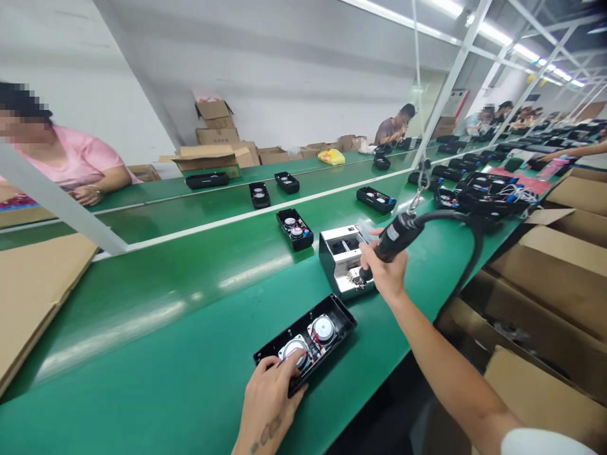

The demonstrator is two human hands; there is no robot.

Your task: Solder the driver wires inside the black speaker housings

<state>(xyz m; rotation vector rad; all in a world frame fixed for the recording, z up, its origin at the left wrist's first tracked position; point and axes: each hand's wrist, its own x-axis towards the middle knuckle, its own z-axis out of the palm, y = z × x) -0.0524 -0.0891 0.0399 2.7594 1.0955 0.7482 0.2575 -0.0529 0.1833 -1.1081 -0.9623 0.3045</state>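
My left hand [269,390] rests on the near end of an open black speaker housing [308,341] with two round speaker drivers inside, fingers curled over its edge and one driver. My right hand [386,268] is closed around a black electric screwdriver [396,239] that hangs from a cable, its tip pointing down at a small white metal box [342,259] on the green conveyor belt [190,328].
More black housings [294,229] lie further along the belt. Cardboard boxes [545,303] stand to my right, a cardboard sheet [33,291] at left. A person in pink [71,164] sits across the belt; other workers sit far down the line.
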